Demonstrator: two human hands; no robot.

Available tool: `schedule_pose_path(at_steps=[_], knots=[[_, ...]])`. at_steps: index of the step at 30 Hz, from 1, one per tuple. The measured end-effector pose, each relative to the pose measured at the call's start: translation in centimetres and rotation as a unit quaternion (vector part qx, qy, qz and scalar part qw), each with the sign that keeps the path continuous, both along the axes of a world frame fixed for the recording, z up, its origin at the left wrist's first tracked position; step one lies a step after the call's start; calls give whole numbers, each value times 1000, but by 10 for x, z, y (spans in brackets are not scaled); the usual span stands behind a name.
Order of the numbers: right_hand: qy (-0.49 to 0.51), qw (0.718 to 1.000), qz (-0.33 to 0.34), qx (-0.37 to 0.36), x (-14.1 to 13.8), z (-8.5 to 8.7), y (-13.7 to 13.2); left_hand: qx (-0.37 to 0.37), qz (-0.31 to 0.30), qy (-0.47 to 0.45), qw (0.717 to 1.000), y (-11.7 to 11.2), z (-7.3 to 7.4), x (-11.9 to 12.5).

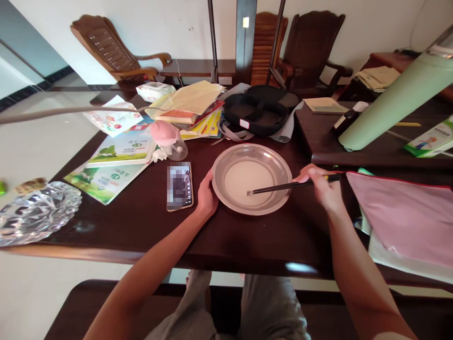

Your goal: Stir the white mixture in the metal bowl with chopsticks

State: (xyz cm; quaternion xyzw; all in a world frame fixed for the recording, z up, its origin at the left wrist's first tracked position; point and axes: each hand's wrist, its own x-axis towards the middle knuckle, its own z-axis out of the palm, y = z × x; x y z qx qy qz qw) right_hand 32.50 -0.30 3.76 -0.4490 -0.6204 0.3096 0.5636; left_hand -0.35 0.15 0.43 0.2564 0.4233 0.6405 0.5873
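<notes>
The fingers (pixel 306 172) of the right hand (pixel 329 190) are closed around a pair of dark chopsticks (pixel 283 186), right of the frame's center. The chopsticks slope slightly downward to the left, crossing the right rim of a metal bowl (pixel 252 210). Their tips, lightly coated with pale matter, are located at the whitish contents (pixel 247 174) of the bowl.

The left hand (pixel 207 196) is placed against the left rim of the bowl. Its fingers bear on the outer edge; how far they close beneath the rim cannot be told. The bowl sits level on a dark wooden table (pixel 262 241), at the center of the frame, slightly to the right.

Adjacent items are positioned as follows. A phone (pixel 180 186) lies face up just left of the left hand, its screen partly pixelated. A bottle with a pink top (pixel 166 134) stands above the phone, beside the overlapping books (pixel 122 148) at left. A black case (pixel 255 111) lies above the bowl, at the upper center. A scalloped glass dish (pixel 38 212) occupies the left edge of the frame. A pale green flask (pixel 396 97) leans diagonally across the upper right. A pink pouch (pixel 406 217) lies at the right edge, beyond the right forearm. Wooden chairs (pixel 102 45) stand along the wall at the top.
</notes>
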Motion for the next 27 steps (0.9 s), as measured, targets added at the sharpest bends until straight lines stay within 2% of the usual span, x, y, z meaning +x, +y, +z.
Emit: schedule_pose_path(at_steps=[2,4,7,9,11,15,18,21,23,27], knots=[[-53,998,32,0,-6,2,0,2,2,0,1000,0,1,0],[-79,997,19,6,-5,3,0,3,3,1,1000,0,2,1],[-28,998,-56,20,3,3,1,4,4,5,1000,0,3,2],[21,997,-69,25,6,2,0,4,7,5,1000,0,3,2],[27,999,-36,12,5,2,-1,4,9,5,1000,0,2,2],[-69,997,46,-7,-2,4,-1,-1,8,6,1000,1,0,1],[-70,998,-2,5,1,5,0,-3,8,9,1000,1,-1,1],[17,998,-62,22,8,4,0,-2,7,9,1000,1,-1,1],[38,998,-43,27,7,4,0,1,6,6,1000,1,-1,1],[-71,997,37,5,-1,6,-1,-2,7,5,1000,1,-2,0]])
